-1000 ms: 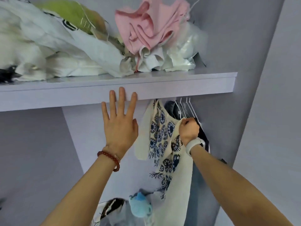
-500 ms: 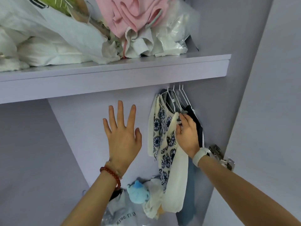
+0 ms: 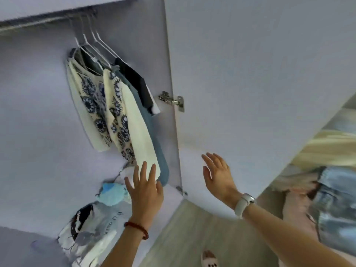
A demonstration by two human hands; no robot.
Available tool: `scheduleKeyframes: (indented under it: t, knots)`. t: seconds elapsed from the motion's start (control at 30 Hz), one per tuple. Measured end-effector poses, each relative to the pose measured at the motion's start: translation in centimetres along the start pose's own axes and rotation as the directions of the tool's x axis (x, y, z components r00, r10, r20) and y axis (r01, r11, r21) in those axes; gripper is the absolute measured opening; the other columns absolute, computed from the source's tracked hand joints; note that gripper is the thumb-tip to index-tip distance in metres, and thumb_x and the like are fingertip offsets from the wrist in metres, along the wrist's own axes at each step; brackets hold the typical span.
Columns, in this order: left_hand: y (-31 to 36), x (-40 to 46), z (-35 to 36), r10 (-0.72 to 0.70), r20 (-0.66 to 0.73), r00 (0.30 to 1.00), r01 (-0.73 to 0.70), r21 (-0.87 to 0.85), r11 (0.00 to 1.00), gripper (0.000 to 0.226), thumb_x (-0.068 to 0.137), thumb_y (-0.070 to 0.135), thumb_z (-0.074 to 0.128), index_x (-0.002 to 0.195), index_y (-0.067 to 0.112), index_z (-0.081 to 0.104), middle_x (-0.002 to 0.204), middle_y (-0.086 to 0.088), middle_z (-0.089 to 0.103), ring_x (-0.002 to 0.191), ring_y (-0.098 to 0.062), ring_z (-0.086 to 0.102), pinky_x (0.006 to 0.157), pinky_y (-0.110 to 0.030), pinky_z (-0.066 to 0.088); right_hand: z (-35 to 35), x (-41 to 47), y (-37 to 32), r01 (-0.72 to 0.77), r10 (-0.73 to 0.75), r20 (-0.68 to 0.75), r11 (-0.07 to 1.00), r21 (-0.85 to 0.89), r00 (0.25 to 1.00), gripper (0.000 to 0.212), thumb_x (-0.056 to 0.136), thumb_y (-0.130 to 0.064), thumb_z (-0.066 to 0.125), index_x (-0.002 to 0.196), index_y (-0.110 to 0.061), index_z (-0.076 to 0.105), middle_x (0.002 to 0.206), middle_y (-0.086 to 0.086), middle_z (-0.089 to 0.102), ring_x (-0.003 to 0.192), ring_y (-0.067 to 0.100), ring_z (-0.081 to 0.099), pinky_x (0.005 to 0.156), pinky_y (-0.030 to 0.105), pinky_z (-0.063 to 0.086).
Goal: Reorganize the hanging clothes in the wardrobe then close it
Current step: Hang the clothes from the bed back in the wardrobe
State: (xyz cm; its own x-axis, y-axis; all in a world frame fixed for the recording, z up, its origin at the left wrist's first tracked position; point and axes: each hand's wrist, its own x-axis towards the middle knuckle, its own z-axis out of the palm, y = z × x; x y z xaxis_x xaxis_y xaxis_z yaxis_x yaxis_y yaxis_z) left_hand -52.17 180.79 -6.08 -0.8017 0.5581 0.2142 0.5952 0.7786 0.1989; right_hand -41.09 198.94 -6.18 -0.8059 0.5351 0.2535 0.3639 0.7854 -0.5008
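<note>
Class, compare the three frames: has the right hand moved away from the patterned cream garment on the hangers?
Yes. The right hand has left the patterned cream garment and now sits open, rightward and lower, in front of the wardrobe door, below the hinge.

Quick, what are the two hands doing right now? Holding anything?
Left hand: open, fingers straight, holding nothing.
Right hand: open, fingers spread, holding nothing, near the wardrobe door.

Rail (image 3: 48,21) under the shelf carries white wire hangers (image 3: 92,41) bunched at its right end, garments on them. Wardrobe floor (image 3: 38,218) holds a printed plastic bag (image 3: 92,234) and a blue soft toy (image 3: 111,193).
</note>
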Motion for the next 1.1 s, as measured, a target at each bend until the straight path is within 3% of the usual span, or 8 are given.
scheduleKeyframes:
  t: [0.13, 0.2, 0.37, 0.5, 0.77, 0.93, 1.03, 1.1]
  knots:
    - [5.3, -3.8, 3.6, 0.130, 0.214, 0.968, -0.099, -0.147, 0.984, 0.050, 0.080, 0.011, 0.064, 0.129, 0.009, 0.053, 0.141, -0.016, 0.042, 0.134, -0.038, 0.032, 0.103, -0.065, 0.020, -1.9, -9.8, 5.7, -0.330, 0.333, 0.039, 0.941, -0.071, 0.942, 0.046, 0.094, -0.029, 0.032, 0.135, -0.011, 0.043, 0.141, 0.010, 0.042, 0.133, 0.029, 0.032, 0.108, 0.040, 0.025]
    - [8.9, -5.4, 5.0, 0.261, 0.279, 0.924, -0.220, -0.170, 0.960, 0.048, 0.086, 0.014, 0.057, 0.132, 0.009, 0.048, 0.145, -0.015, 0.037, 0.137, -0.036, 0.026, 0.106, -0.062, 0.016, -3.3, -14.8, 8.5, -0.459, 0.463, 0.030, 0.884, -0.086, 0.886, 0.044, 0.095, -0.025, 0.033, 0.136, -0.012, 0.042, 0.141, 0.009, 0.040, 0.131, 0.029, 0.032, 0.107, 0.039, 0.027]
    - [19.1, -10.7, 8.2, 0.535, 0.408, 0.740, -0.459, -0.276, 0.845, 0.046, 0.092, 0.017, 0.047, 0.137, 0.011, 0.041, 0.151, -0.011, 0.025, 0.141, -0.029, 0.015, 0.111, -0.051, 0.012, -6.6, -27.0, 14.6, -0.750, 0.747, -0.059, 0.661, -0.039, 0.662, 0.036, 0.095, -0.016, 0.037, 0.129, -0.009, 0.047, 0.132, 0.011, 0.047, 0.121, 0.031, 0.040, 0.101, 0.042, 0.036]
    - [27.6, -16.1, 10.3, 0.716, 0.436, 0.545, -0.596, -0.400, 0.697, 0.043, 0.089, 0.015, 0.051, 0.132, 0.008, 0.048, 0.146, -0.014, 0.034, 0.133, -0.031, 0.033, 0.108, -0.047, 0.028, -9.2, -36.8, 18.2, -0.906, 0.904, -0.125, 0.419, 0.062, 0.410, 0.038, 0.096, -0.015, 0.037, 0.132, -0.007, 0.044, 0.138, 0.012, 0.043, 0.126, 0.030, 0.036, 0.103, 0.040, 0.031]
    - [45.9, -30.9, 14.8, 0.812, 0.583, 0.026, -0.719, -0.554, 0.421, 0.047, 0.094, 0.014, 0.041, 0.141, 0.012, 0.033, 0.151, -0.009, 0.022, 0.138, -0.023, 0.021, 0.109, -0.035, 0.025, -14.3, -57.7, 26.1, -0.960, 0.972, -0.211, -0.040, 0.276, -0.101, 0.035, 0.093, -0.009, 0.042, 0.126, 0.002, 0.048, 0.128, 0.023, 0.050, 0.118, 0.037, 0.045, 0.101, 0.045, 0.034]
    - [52.7, -40.0, 16.7, 0.730, 0.652, -0.204, -0.780, -0.559, 0.281, 0.050, 0.096, 0.017, 0.038, 0.144, 0.017, 0.025, 0.153, -0.004, 0.018, 0.139, -0.021, 0.017, 0.110, -0.034, 0.023, -17.8, -68.3, 31.5, -0.879, 0.884, -0.241, -0.297, 0.373, -0.401, 0.042, 0.089, -0.015, 0.037, 0.124, 0.006, 0.046, 0.125, 0.030, 0.047, 0.114, 0.043, 0.044, 0.098, 0.048, 0.035]
    - [54.4, -44.4, 19.0, 0.631, 0.700, -0.335, -0.822, -0.544, 0.167, 0.052, 0.097, 0.025, 0.035, 0.146, 0.023, 0.018, 0.156, -0.002, 0.009, 0.142, -0.021, 0.007, 0.114, -0.040, 0.014, -18.7, -73.9, 34.9, -0.832, 0.815, -0.271, -0.392, 0.393, -0.512, 0.049, 0.087, -0.017, 0.038, 0.130, 0.006, 0.038, 0.135, 0.030, 0.038, 0.122, 0.044, 0.039, 0.099, 0.049, 0.033]
    - [54.8, -46.4, 20.6, 0.529, 0.759, -0.379, -0.859, -0.501, 0.103, 0.056, 0.098, 0.032, 0.031, 0.148, 0.030, 0.007, 0.157, -0.001, -0.003, 0.143, -0.023, -0.004, 0.114, -0.047, 0.003, -19.1, -76.7, 36.9, -0.798, 0.816, -0.197, -0.430, 0.422, -0.544, 0.047, 0.087, -0.018, 0.038, 0.126, 0.007, 0.037, 0.130, 0.030, 0.041, 0.118, 0.043, 0.042, 0.096, 0.048, 0.034]
